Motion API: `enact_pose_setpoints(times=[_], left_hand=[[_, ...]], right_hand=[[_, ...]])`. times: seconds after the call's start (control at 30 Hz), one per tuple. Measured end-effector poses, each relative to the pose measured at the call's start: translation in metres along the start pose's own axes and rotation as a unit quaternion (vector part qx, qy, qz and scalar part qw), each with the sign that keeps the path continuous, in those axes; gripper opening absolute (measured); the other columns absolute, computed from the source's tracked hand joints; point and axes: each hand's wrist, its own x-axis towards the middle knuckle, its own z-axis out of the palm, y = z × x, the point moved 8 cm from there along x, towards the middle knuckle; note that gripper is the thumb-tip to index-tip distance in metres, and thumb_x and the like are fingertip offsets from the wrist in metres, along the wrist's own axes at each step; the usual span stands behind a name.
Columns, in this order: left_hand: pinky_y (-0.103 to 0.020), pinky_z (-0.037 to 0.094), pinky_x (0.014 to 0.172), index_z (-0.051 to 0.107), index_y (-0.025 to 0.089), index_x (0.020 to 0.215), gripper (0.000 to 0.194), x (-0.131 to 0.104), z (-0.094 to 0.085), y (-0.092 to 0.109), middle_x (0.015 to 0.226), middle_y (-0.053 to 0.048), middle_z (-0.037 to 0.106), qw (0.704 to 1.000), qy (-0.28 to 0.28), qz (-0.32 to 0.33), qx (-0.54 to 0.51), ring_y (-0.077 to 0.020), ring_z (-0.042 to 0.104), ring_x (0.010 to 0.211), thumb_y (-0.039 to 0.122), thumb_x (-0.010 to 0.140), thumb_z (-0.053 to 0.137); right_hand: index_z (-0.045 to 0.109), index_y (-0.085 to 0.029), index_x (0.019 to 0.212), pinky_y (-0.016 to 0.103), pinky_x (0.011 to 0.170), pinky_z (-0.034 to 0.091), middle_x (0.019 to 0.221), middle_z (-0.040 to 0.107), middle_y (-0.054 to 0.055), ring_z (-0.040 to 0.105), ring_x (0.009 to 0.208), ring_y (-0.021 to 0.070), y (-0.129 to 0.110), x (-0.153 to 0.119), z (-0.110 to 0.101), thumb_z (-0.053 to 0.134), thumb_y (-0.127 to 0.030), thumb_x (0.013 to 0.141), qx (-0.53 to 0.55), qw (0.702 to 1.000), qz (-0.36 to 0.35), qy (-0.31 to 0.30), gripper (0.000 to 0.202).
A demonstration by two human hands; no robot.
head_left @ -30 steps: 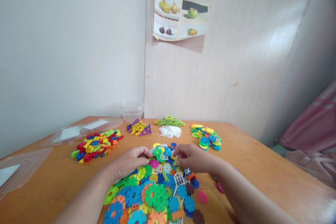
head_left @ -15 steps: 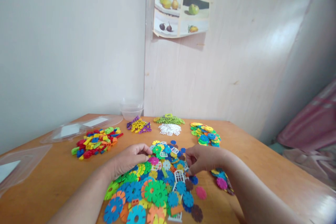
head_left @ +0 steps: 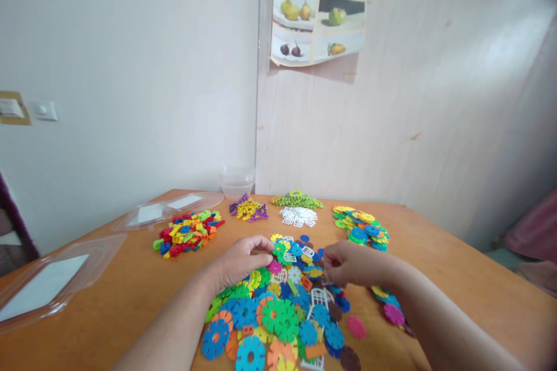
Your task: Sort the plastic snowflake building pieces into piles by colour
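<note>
My left hand rests at the left edge of a mixed pile of notched plastic discs, its thumb and forefinger apart beside a green disc and a magenta disc. On the pile's right side, my right hand has its fingers curled together and pointing down; whatever is between them is hidden. White lattice window pieces and small orange bricks lie among the discs. Just right of the pile is a pink disc.
Sorted heaps stand around: coloured bricks, purple and yellow pieces, green pieces, white window pieces, and large discs. More discs lie beyond my right forearm. Clear bowls and plastic lids are at the left.
The view has turned left, so everything sits farther right in the picture. My right fingers have shifted slightly over the pile; my left hand stays almost where it was.
</note>
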Motion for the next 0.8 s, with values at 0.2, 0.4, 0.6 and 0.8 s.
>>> enact_pose_setpoints(times=[0.2,0.4,0.6,0.8], left_hand=[[-0.033,0.049,0.090,0.066,0.017,0.102,0.032,-0.001,0.001,0.014,0.106,-0.008,0.071,0.999,0.033,0.034,0.009,-0.0222,0.064,0.100,0.038,0.078,0.067],[-0.034,0.051,0.088,0.068,0.018,0.104,0.035,-0.005,0.011,0.027,0.109,-0.009,0.070,0.999,0.016,0.050,-0.001,-0.0223,0.064,0.100,0.038,0.076,0.071],[-0.031,0.050,0.076,0.069,0.017,0.101,0.031,-0.008,0.027,0.030,0.090,-0.005,0.071,0.997,-0.040,0.066,-0.025,-0.0180,0.064,0.083,0.039,0.079,0.070],[-0.028,0.048,0.069,0.068,0.017,0.092,0.024,-0.005,0.017,0.025,0.081,-0.003,0.068,0.999,0.001,0.054,-0.002,-0.0169,0.062,0.076,0.036,0.077,0.070]], right_hand=[[0.056,-0.019,0.083,0.019,0.045,0.038,0.065,0.060,-0.003,0.052,0.049,0.0086,-0.014,0.007,0.002,0.059,-0.026,0.080,0.130,0.990,0.010,0.057,0.008],[0.061,-0.019,0.083,0.019,0.049,0.034,0.066,0.056,-0.004,0.046,0.056,0.0077,-0.042,0.014,0.007,0.059,-0.018,0.078,0.150,0.979,-0.061,0.124,0.006],[0.056,-0.019,0.085,0.019,0.051,0.032,0.065,0.048,-0.005,0.041,0.057,0.0084,-0.054,0.021,0.025,0.061,-0.029,0.084,0.194,0.968,-0.098,0.123,0.010],[0.058,-0.020,0.095,0.021,0.055,0.036,0.073,0.055,-0.003,0.047,0.063,0.0106,-0.055,0.024,0.030,0.060,-0.038,0.088,0.184,0.964,-0.117,0.149,0.019]])
